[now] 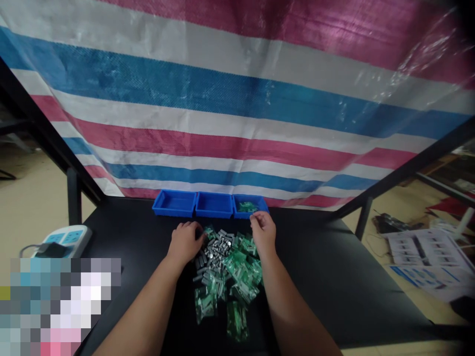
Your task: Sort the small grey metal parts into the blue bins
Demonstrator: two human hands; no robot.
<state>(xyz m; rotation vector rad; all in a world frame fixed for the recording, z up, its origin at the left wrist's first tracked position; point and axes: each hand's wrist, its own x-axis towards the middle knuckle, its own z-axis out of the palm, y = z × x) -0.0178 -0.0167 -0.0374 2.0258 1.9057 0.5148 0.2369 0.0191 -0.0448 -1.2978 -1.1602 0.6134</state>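
A heap of small silvery metal cylinders [219, 247] and green plastic packets [241, 267] lies on the black table in front of me. At the heap's upper left edge is my left hand [186, 241], its fingers curled down; their tips are partly hidden beside a green packet [210, 230]. My right hand [264, 230] is just in front of the right blue bin [252, 215], thumb and fingers pinched together. Anything between those fingertips is too small to make out. Some green packets [247, 206] lie inside that bin.
Beside the right bin stand a middle blue bin [214, 213] and a left blue bin [173, 212], in one row. A striped tarp [230, 118] slopes up behind them. A white power strip [69, 240] with a black plug is at the table's left.
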